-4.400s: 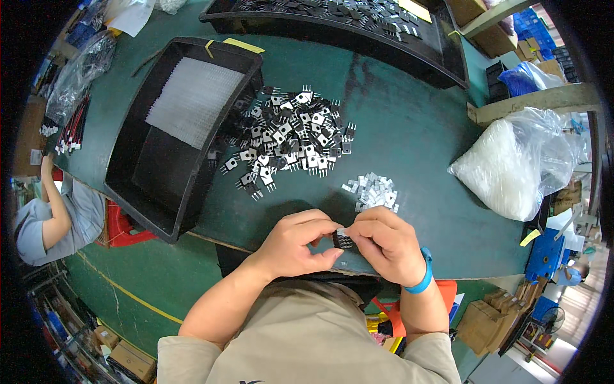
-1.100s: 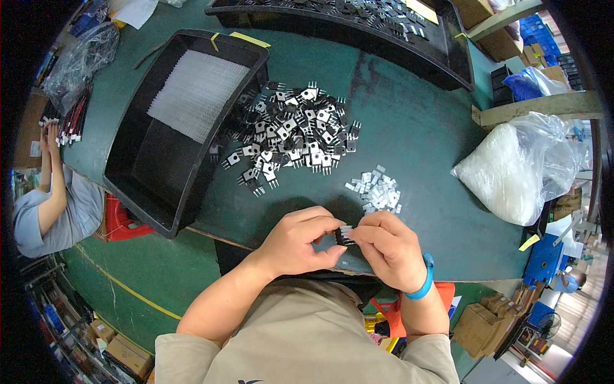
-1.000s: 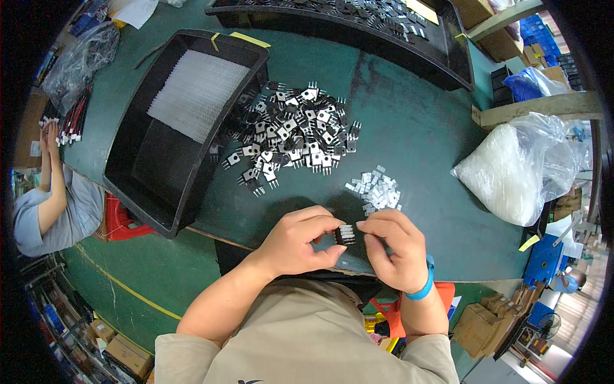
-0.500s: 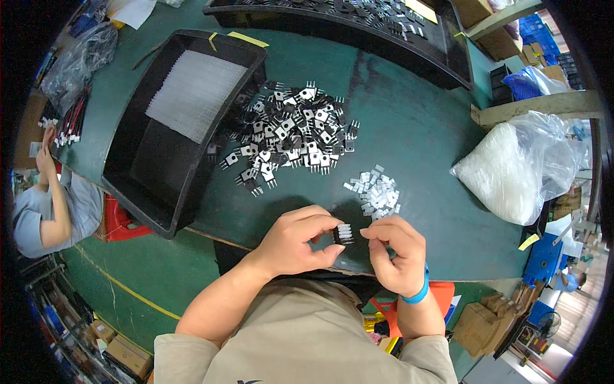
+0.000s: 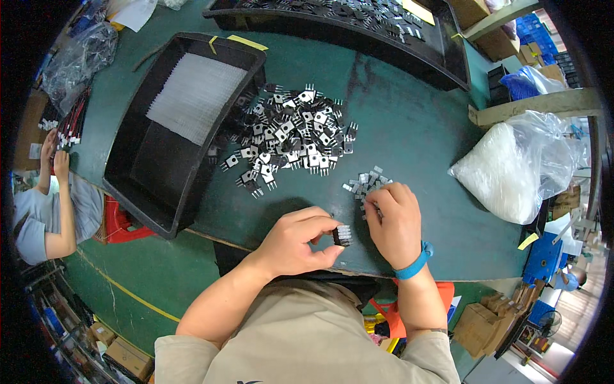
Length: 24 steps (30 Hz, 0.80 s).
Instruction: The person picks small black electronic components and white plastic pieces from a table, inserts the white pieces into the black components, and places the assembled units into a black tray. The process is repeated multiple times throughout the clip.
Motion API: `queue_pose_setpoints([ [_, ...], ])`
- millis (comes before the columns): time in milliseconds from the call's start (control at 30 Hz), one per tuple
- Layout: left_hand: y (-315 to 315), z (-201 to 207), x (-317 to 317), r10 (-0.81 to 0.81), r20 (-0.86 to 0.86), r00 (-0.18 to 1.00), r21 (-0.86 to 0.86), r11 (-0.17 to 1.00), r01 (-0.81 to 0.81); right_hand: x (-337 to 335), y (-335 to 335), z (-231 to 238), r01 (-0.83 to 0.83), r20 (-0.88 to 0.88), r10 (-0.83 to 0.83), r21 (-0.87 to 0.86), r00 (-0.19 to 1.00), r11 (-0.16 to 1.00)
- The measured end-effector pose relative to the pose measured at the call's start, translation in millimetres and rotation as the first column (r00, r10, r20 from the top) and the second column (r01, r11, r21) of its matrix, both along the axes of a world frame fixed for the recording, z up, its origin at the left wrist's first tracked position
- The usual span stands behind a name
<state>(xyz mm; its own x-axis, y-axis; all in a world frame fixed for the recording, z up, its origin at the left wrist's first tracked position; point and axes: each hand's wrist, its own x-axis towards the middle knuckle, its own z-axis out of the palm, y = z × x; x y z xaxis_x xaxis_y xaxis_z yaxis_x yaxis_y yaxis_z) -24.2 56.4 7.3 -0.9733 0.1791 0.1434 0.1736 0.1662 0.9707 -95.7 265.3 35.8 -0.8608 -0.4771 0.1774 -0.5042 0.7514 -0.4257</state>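
Observation:
Near the table's front edge my left hand (image 5: 306, 240) pinches a small stack of black transistors (image 5: 343, 235) between thumb and fingers. Pale small pieces show along the stack's right side. My right hand (image 5: 395, 224) reaches over a heap of small whitish translucent pieces (image 5: 366, 181), covering part of it. Its fingertips are bent together down at the heap, and what they pinch, if anything, is hidden. Beyond my hands lies a big loose pile of three-legged transistors (image 5: 291, 131), some with the metal face up, some with the black.
Left of the pile stands a black tray (image 5: 150, 160) holding a ribbed translucent sheet (image 5: 195, 96). A long black bin (image 5: 345, 32) of dark parts is at the back. A bag of white material (image 5: 511, 169) rests at right. Another person (image 5: 48, 211) handles wires at far left.
My right hand has moved away from the stack, forward to the heap of whitish pieces. The left hand keeps its hold in place. The other person's hands have shifted.

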Motion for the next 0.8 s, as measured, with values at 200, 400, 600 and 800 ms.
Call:
queue_pose_setpoints([
  [200,0,0,0,0.003,-0.005,1.000,0.010,1.000,-0.003,6,4,15,0.050,0.266,0.016,-0.239,0.964,0.970],
  [400,-1,-1,0,-0.007,-0.004,1.000,0.016,1.000,0.007,22,0,38,-0.035,0.400,0.212,-0.406,0.892,0.913],
  [600,-1,-3,0,-0.006,-0.019,1.000,0.017,1.000,0.007,23,0,34,-0.095,0.376,0.277,-0.435,0.884,0.895],
  [800,-1,-1,0,-0.001,-0.036,0.999,0.009,1.000,0.002,26,-2,39,-0.108,0.237,0.228,-0.433,0.944,0.895],
])
